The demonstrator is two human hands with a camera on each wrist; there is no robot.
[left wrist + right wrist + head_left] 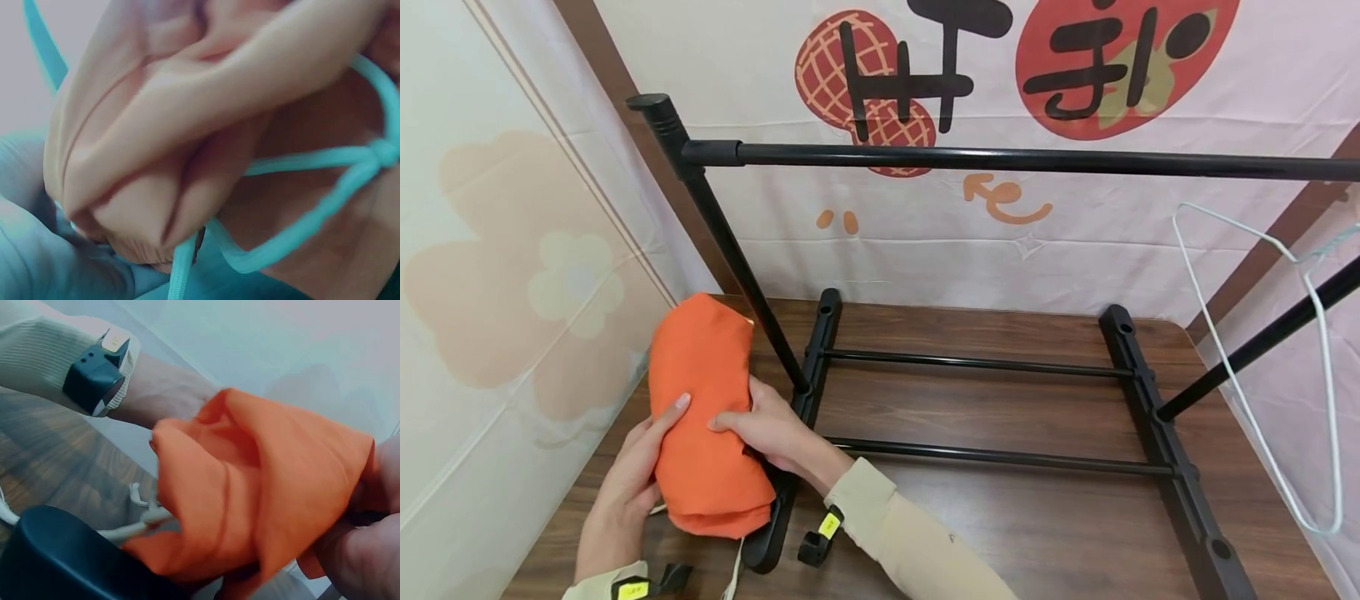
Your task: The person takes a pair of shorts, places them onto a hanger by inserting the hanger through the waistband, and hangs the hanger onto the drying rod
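A folded bundle of orange cloth point(703, 358) is held upright between both hands at the left, beside the black rack's left foot. My left hand point(621, 487) grips its left edge, thumb lying on the front. On the right edge, my right hand point(775, 429) pinches it with the thumb in front and the fingers hidden behind. A pale cord point(734, 571) hangs from the bundle's lower end; close up in the left wrist view, the cord point(306, 160) forms a knotted loop. In the right wrist view the cloth point(306, 469) shows loose folds at its end.
A black garment rack point(970, 158) stands over the brown wood-grain surface point(985, 517), with two low crossbars. At the right, a white hanger point(1255, 408) hangs by the rack's slanted post. Printed curtains point(550, 275) close in the left side and back.
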